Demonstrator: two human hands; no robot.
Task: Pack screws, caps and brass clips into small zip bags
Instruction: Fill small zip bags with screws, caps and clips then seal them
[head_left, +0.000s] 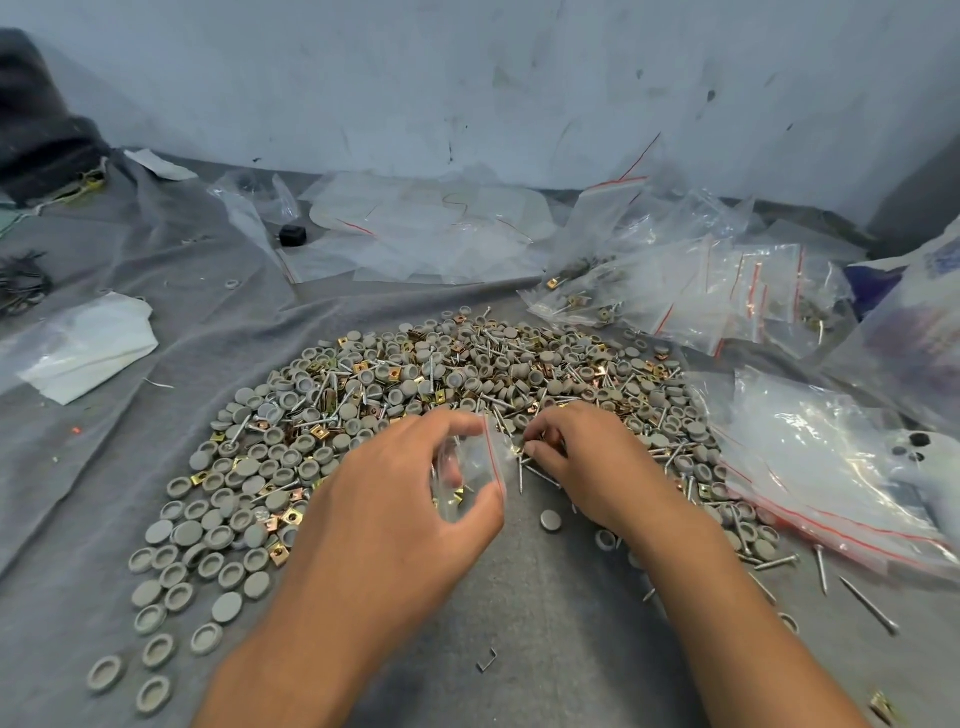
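The small zip bag (470, 475) sits just above the near middle of the grey cloth (130, 431), at the near edge of the heap. The left hand (400, 499) has its grip clamped on it, fingers and thumb curled round the clear plastic; a red seal line runs down the bag's right edge, and brass clips and a few other parts show through inside. The right hand (582, 457) is just beside the bag's mouth, its fingertips (530, 448) pinched together on something small; what it is cannot be told.

Behind both hands spreads the heap (415, 384) of grey caps, screws and brass clips. Loose caps (171, 571) trail off to the near left, and single screws (867, 605) lie near right.

Filled zip bags (727, 296) pile up far right, and a larger clear bag (831, 478) lies right of the heap. Empty bags (426, 228) lie against the wall (467, 78). No readable writing shows anywhere.

Bare cloth lies between the forearms and along the left side.
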